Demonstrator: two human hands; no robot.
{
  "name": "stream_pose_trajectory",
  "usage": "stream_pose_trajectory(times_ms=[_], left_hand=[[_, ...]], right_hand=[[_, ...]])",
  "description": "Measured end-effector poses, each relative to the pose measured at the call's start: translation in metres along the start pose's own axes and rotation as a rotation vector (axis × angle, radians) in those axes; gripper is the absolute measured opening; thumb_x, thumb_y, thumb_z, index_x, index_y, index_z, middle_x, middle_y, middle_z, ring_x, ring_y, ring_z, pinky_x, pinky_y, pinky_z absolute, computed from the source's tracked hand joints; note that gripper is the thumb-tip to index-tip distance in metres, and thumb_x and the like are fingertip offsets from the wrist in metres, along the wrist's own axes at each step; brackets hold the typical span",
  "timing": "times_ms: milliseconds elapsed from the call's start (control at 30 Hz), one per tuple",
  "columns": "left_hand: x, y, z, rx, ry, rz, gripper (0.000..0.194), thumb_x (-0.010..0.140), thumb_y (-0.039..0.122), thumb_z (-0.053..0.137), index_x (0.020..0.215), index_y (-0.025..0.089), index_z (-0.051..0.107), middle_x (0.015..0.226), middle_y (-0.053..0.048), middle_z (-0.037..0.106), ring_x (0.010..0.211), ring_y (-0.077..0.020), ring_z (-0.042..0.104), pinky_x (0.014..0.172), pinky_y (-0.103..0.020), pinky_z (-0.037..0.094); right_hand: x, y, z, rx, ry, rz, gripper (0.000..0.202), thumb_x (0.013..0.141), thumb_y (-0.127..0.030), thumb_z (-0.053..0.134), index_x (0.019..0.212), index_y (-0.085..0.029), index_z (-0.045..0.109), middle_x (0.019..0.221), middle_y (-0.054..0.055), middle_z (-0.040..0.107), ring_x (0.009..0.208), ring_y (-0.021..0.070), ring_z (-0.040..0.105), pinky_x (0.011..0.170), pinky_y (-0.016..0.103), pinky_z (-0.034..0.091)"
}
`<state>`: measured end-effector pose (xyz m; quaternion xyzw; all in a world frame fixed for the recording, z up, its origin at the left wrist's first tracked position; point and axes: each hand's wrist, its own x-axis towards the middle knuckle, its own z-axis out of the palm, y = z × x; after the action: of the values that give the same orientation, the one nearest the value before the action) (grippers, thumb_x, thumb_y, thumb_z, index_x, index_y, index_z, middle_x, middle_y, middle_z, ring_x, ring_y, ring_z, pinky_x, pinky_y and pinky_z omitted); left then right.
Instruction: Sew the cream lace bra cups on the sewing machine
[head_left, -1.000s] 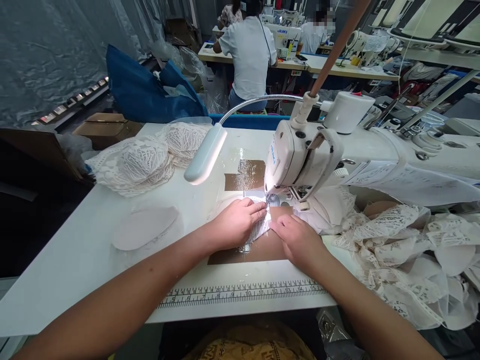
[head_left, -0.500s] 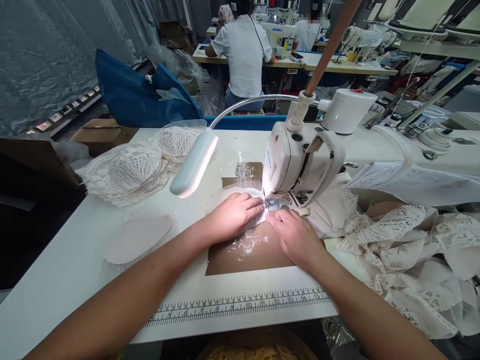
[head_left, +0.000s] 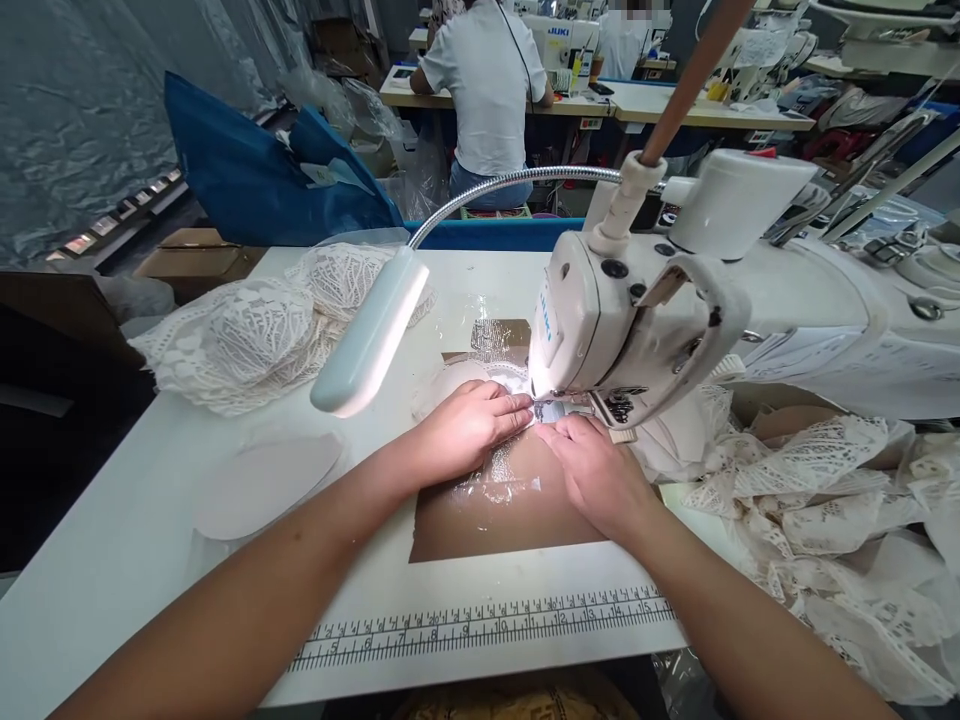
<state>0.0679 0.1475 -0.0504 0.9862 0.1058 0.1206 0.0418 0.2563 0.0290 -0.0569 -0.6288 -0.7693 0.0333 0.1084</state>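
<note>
My left hand (head_left: pixel 476 428) lies with its fingers flat over a white, lace-edged fabric piece (head_left: pixel 457 376), just left of the needle area. Part of that piece is hidden under the hand. Close to the presser foot, my right hand (head_left: pixel 596 468) has its thumb and forefinger pressed together at the fabric's near edge, the other fingers curled. The white sewing machine's head (head_left: pixel 581 310) stands directly beyond both hands. Beneath them a brown sheet (head_left: pixel 499 515), partly covered with shiny clear tape, lies on the machine table (head_left: pixel 360 560).
A lamp (head_left: pixel 367 335) on a bendable neck hangs left of the machine. White lace cups (head_left: pixel 240 335) are piled at the back left, with a pale oval pad (head_left: pixel 266 480) nearer. Lace pieces (head_left: pixel 840 520) heap at the right. Beyond, a person (head_left: pixel 487 95) sits at another table.
The view has shifted, so the machine head looks larger and further right. The fabric's near edge, seen below my left hand before, is now mostly covered. Both hands stay by the needle.
</note>
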Motion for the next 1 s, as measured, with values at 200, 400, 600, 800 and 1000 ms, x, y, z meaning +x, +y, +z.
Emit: stream_pose_trajectory(times_ms=[200,400,600,800,1000], left_hand=[[0.001,-0.001,0.002,0.028,0.023,-0.036,0.036,0.092,0.011,0.043,0.122,0.013,0.061,0.11,-0.013,0.067,0.086,-0.0233,0.053,0.072,-0.034,0.042],[0.001,-0.001,0.001,0.048,0.002,-0.055,0.036,0.09,0.011,0.044,0.122,0.014,0.061,0.113,-0.012,0.064,0.097,-0.0255,0.052,0.079,-0.036,0.043],[-0.005,0.013,-0.014,0.144,-0.069,-0.173,0.029,0.093,0.019,0.044,0.115,0.012,0.061,0.117,-0.014,0.06,0.097,-0.0263,0.053,0.078,-0.037,0.045],[-0.011,0.034,-0.021,0.062,-0.16,-0.24,0.033,0.097,0.025,0.039,0.079,0.013,0.064,0.084,-0.008,0.059,0.073,-0.0189,0.052,0.064,-0.032,0.044],[-0.009,0.036,-0.018,-0.032,-0.096,-0.208,0.032,0.095,0.026,0.043,0.072,0.014,0.061,0.08,-0.006,0.058,0.07,-0.0165,0.052,0.064,-0.03,0.045]], right_hand=[[-0.002,0.001,0.0,0.086,-0.004,0.039,0.052,0.08,-0.002,0.043,0.125,-0.024,0.06,0.094,0.006,0.06,0.088,0.0193,0.053,0.065,0.027,0.04],[-0.003,0.001,0.001,0.133,0.032,0.04,0.051,0.081,-0.002,0.041,0.123,-0.023,0.062,0.095,0.007,0.062,0.087,0.0193,0.055,0.067,0.028,0.042],[-0.003,0.002,-0.002,0.217,0.071,0.03,0.046,0.083,-0.003,0.04,0.119,-0.02,0.065,0.093,0.007,0.064,0.085,0.0188,0.057,0.071,0.028,0.044],[-0.003,0.001,-0.005,0.207,0.081,0.049,0.04,0.085,-0.006,0.04,0.111,-0.021,0.067,0.089,0.007,0.064,0.081,0.0183,0.057,0.065,0.027,0.043],[-0.003,0.002,-0.004,0.196,0.073,0.077,0.038,0.087,-0.008,0.041,0.111,-0.021,0.067,0.092,0.007,0.066,0.082,0.0187,0.058,0.066,0.027,0.044]])
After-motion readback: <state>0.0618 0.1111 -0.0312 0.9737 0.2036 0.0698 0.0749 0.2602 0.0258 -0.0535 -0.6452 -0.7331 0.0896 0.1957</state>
